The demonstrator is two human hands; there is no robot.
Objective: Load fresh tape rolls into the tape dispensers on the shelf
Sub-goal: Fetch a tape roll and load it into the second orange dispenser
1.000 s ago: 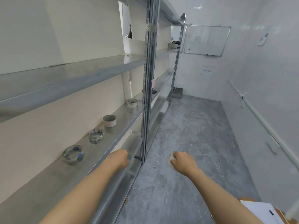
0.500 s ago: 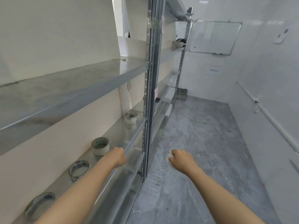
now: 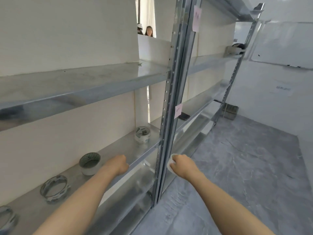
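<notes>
TEXT: none legible | tape roll (image 3: 143, 134), beyond left hand (image 3: 116, 164) fingers: dark label print, blurred | lower pink note (image 3: 178, 110) on upright, above right hand (image 3: 182, 165) fingers: faint marks, unreadable | upper pink note (image 3: 197, 18), higher still: same | wall sign (image 3: 283, 88), far past right fingers: blurred line

Hands out by metal shelf (image 3: 145, 152) with tape rolls.
Left hand (image 3: 118, 164) fisted over the shelf's front edge, just beside a thick roll (image 3: 89, 163). Right hand (image 3: 182, 165) grips a white roll (image 3: 169, 164) near the post (image 3: 176, 92). Thin roll (image 3: 55, 188) lies flat nearer the camera, wrapped roll (image 3: 142, 134) farther along. Dispenser (image 3: 235, 49) on far upper shelf.
</notes>
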